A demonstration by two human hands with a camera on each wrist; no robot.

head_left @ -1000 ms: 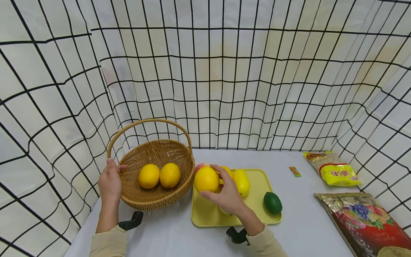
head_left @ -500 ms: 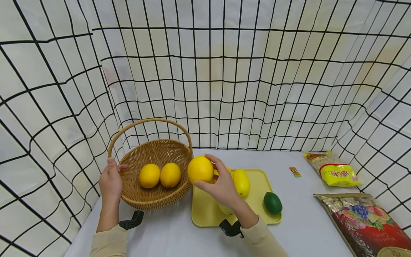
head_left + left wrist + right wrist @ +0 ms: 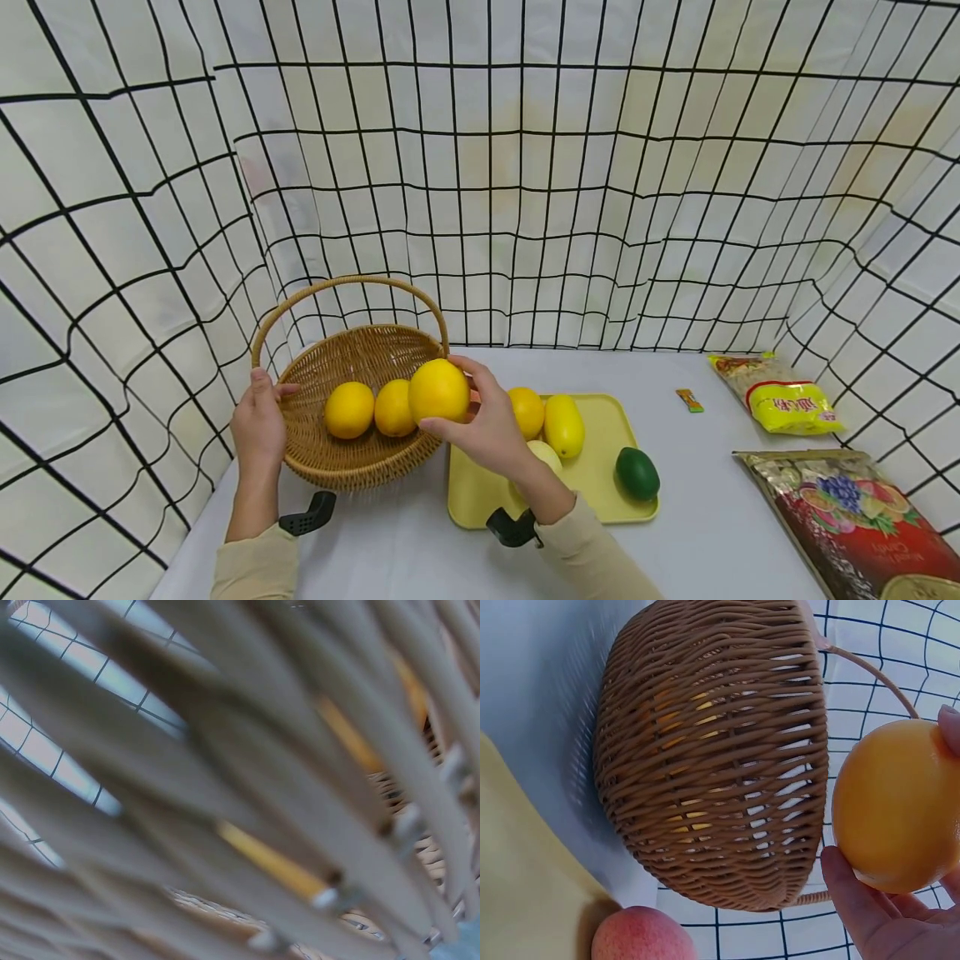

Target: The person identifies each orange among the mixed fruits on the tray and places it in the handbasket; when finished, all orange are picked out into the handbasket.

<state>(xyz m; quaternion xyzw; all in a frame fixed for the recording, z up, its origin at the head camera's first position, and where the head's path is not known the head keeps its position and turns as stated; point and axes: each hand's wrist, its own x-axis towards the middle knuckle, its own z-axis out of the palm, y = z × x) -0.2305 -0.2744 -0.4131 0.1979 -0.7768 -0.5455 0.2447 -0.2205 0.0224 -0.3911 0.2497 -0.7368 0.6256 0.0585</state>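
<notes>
My left hand grips the left side of a brown wicker basket near the foot of its arched handle. Two oranges lie inside the basket. In my right hand is another orange, held between thumb and fingers above the basket's right rim. The right wrist view shows this orange beside the basket's opening, clear of the weave. Blurred wicker strands fill the left wrist view, so the left fingers are hidden there.
Right of the basket is a yellow tray with an orange, a long yellow fruit, a pale round fruit, a peach and a dark green fruit. Packaged foods lie farther right.
My right hand has carried the orange leftward and slightly up, from over the tray to the basket's right rim. The left hand and basket have stayed in place.
</notes>
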